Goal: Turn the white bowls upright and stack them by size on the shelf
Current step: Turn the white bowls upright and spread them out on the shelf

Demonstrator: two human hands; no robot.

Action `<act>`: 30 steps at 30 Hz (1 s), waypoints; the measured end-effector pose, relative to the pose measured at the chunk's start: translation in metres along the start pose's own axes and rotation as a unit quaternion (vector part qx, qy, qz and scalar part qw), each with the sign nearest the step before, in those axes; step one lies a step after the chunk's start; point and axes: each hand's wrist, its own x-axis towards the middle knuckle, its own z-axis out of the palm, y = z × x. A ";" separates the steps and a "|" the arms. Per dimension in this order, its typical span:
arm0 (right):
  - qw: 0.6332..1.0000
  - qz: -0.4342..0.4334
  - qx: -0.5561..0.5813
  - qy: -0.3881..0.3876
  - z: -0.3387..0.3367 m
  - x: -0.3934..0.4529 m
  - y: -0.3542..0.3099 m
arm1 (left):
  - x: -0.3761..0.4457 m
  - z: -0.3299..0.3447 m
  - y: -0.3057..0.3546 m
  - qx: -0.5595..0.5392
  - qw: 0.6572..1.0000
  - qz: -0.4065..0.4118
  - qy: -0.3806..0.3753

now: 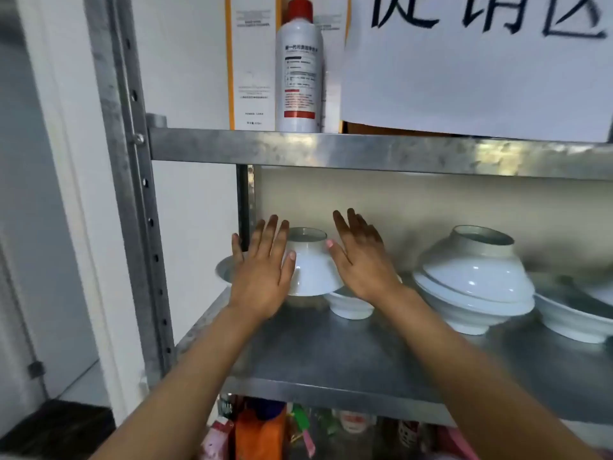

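Two flat hands, left hand [262,277] and right hand [363,260], flanking glossy white upturned bowl [311,267], grip wide

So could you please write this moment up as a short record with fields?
setting: metal shelf holding white bowls
left hand: open, thumb on the upturned small bowl
right hand: open, beside that bowl; contact unclear
under right hand: small upright bowl
to the right: upside-down bowl atop an upright stack
shelf above: red-capped bottle, paper sign
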 end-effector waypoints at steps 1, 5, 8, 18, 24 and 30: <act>1.000 0.000 0.018 0.000 0.002 0.005 -0.002 | 0.001 -0.002 -0.001 -0.002 1.000 -0.010 -0.001; 0.996 0.001 0.086 -0.018 0.010 0.009 -0.020 | -0.008 0.006 -0.011 -0.057 0.997 -0.052 0.016; 0.991 -0.017 0.113 -0.061 0.009 0.001 -0.030 | -0.017 0.013 -0.016 -0.073 0.995 -0.063 0.003; 0.984 -0.074 -0.006 -0.160 0.003 0.001 -0.035 | -0.033 0.013 -0.035 -0.083 0.994 -0.073 0.002; 0.982 -0.078 -0.014 -0.173 0.010 0.003 -0.041 | -0.049 0.018 -0.046 -0.210 0.962 -0.173 0.005; 0.982 -0.098 -0.005 -0.158 0.002 0.008 -0.050 | -0.053 0.024 -0.055 -0.245 0.952 -0.181 -0.017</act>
